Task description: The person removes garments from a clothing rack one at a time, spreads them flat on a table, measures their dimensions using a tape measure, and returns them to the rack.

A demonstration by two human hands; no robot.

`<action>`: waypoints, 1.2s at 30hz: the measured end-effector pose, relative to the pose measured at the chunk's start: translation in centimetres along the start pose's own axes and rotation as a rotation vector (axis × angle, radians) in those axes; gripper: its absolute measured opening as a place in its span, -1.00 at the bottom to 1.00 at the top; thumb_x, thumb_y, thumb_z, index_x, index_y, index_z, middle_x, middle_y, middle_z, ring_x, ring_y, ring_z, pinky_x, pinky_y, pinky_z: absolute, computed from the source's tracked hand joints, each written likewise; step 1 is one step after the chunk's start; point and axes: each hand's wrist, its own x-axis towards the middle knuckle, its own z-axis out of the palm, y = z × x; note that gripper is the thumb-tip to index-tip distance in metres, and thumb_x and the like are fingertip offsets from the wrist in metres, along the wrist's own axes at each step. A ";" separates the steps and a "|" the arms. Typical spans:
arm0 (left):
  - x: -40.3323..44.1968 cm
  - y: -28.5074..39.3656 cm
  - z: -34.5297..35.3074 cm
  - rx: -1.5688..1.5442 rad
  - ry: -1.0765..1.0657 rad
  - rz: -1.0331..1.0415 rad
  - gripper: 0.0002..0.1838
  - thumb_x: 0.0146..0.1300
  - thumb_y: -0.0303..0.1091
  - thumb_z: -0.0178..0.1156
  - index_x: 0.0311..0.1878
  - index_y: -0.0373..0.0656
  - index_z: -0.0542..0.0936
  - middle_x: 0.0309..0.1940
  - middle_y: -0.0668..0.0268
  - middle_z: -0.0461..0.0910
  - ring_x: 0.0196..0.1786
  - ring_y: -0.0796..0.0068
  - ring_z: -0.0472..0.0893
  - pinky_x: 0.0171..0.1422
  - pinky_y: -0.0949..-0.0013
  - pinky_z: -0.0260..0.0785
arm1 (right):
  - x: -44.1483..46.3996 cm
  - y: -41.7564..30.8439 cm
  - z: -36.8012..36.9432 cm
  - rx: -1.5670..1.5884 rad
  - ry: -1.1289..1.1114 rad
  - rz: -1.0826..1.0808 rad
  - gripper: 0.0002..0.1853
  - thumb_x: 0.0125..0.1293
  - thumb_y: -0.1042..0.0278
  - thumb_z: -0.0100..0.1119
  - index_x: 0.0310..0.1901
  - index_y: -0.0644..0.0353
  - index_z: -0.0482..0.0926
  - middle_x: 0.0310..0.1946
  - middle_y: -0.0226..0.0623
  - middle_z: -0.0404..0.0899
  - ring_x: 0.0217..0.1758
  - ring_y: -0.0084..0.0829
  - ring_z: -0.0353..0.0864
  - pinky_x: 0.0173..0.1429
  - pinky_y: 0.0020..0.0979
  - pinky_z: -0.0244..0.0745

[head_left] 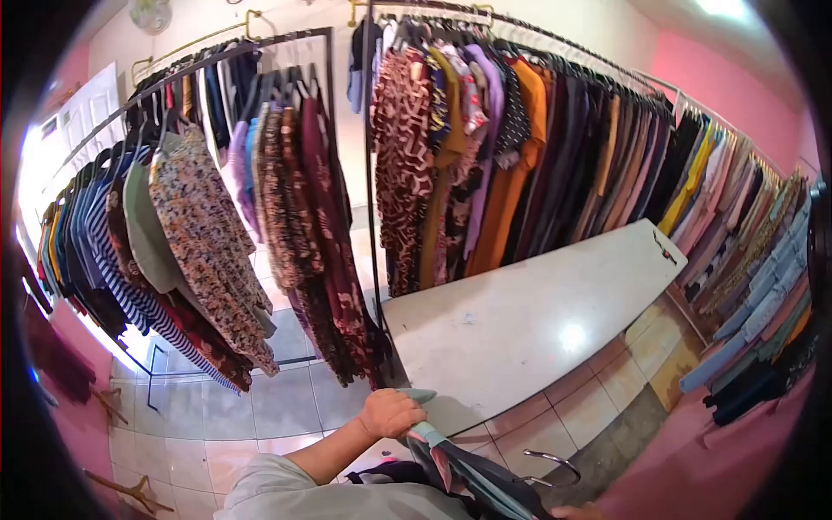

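as the person's left hand (pixel 394 414) curls tightly round the bundled clothes (pixel 485 477), i see grey-green and dark cloth hanging from that fist, just beside the near end of a long white board (pixel 520 338); the right hand (pixel 579 513) shows only in part at the bottom edge, near the bundle's lower end, and i cannot tell whether it grips anything; a shiny metal hook (pixel 568 468) curves up just beside the cloth; a small dark marking (pixel 664 250) sits at the board's far end, too small for me to read; behind the board hangs a brown patterned garment (pixel 403 165), and to the left a floral garment (pixel 204 225) hangs on a rack above the tiled floor (pixel 286 403).
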 end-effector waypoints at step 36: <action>-50.6 -16.5 -37.5 0.026 -0.212 -1.417 -0.39 0.01 -0.29 0.22 0.13 -0.30 0.26 -0.03 -0.11 0.35 0.01 -0.16 0.32 0.09 0.04 0.21 | 73.0 -34.3 24.6 -0.181 0.599 -0.459 -0.82 -0.10 0.35 0.19 -0.45 0.26 0.59 -0.65 -0.35 0.49 -0.55 -0.60 0.40 -0.41 -0.46 0.30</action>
